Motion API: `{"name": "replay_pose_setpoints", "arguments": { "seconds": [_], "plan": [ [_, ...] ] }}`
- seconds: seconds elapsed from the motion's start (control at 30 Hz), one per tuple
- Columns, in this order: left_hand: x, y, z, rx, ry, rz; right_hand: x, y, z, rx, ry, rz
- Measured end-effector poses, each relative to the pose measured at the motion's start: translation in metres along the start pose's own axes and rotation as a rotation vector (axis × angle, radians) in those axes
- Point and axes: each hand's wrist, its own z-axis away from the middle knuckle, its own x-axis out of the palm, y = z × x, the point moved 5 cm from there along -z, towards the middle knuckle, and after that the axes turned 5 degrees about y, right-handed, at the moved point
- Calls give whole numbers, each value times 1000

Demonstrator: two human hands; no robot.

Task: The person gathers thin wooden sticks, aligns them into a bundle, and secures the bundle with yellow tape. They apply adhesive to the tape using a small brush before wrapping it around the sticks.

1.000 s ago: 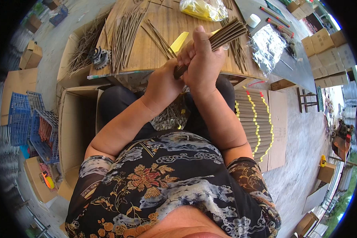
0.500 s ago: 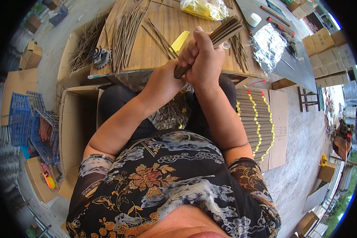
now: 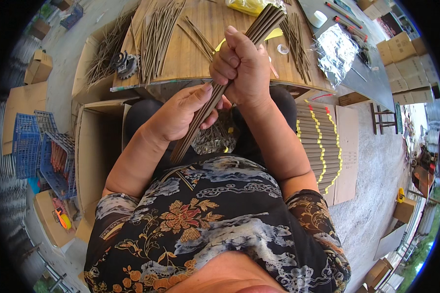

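A bundle of thin brown incense sticks (image 3: 266, 23) slants from over the table down toward my lap. My right hand (image 3: 242, 68) is wrapped round its upper part in a fist, thumb on top. Lower down, my left hand (image 3: 186, 110) holds the same bundle, with the thumb along it and the fingers curled beneath. The bundle's lower end sticks out below my left hand, close to my shirt. Loose incense sticks (image 3: 160, 39) lie spread on the wooden table (image 3: 186, 66) beyond my hands, and a smaller group (image 3: 294, 44) lies at the right.
Banded bundles (image 3: 320, 146) with yellow strips lie on cardboard at my right. An open carton (image 3: 100, 156) stands at my left. A dark toothed metal part (image 3: 127, 67) sits at the table's left corner. Crumpled foil (image 3: 336, 51) and a white jar (image 3: 318, 19) are on the side table.
The bundle has slid down toward my lap, its lower end now showing well past my left hand. My left hand has moved down and left, away from the right hand.
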Motion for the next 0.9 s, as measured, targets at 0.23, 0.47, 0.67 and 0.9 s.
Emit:
{"name": "replay_pose_setpoints", "arguments": {
  "seconds": [0.23,0.47,0.67,0.9],
  "plan": [
    [2,-1,7,-94,-96,168,10,3,1,52,-63,-26],
    [-2,-5,6,-127,-65,182,4,12,-7,94,-92,-64],
    [-9,-6,9,-50,-9,147,5,19,-13,140,-114,-73],
    [-26,-1,7,84,95,-124,12,24,-22,153,-135,3]
  ]
}}
